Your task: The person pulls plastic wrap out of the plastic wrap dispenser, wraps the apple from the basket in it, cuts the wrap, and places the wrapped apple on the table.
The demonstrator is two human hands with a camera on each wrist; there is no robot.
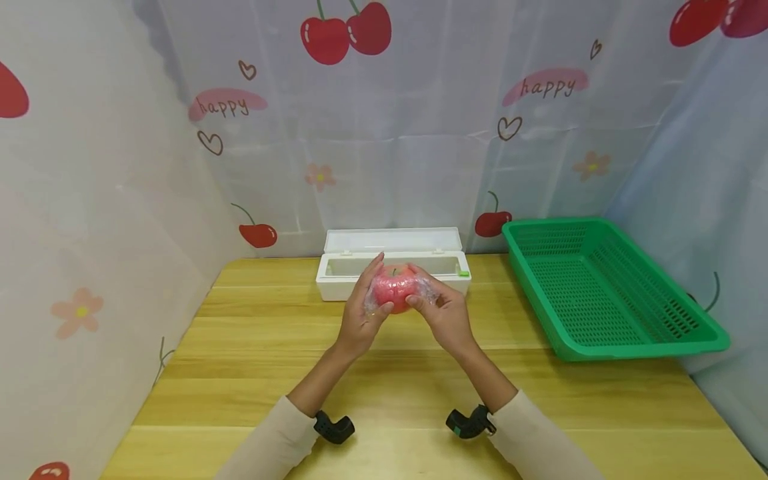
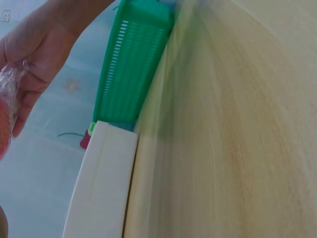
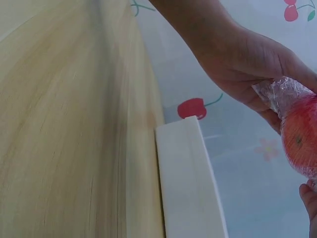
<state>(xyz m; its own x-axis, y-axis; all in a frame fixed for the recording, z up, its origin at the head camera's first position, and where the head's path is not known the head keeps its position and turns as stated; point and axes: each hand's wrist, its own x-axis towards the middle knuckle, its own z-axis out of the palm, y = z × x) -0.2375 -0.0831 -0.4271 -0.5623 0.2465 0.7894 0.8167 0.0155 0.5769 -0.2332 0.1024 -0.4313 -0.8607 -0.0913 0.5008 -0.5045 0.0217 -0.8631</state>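
Note:
A red apple (image 1: 394, 288) wrapped in clear plastic film is held up between both hands, in front of a white box. My left hand (image 1: 360, 320) grips its left side, thumb on the front. On the other side my right hand (image 1: 447, 317) holds the apple, thumb on the front and fingers at the gathered film (image 1: 427, 291). Loose, crinkled film sticks out at both sides of the fruit. In the right wrist view the wrapped apple (image 3: 299, 141) shows at the right edge, raised off the table, with the left hand (image 3: 247, 67) above it.
The white box (image 1: 336, 289) stands at the back of the wooden table (image 1: 252, 373), its lid (image 1: 393, 239) raised and a green piece (image 1: 464, 273) at its right end. A green plastic basket (image 1: 558, 333) sits at the right. Printed curtains (image 1: 408, 167) hang around the table.

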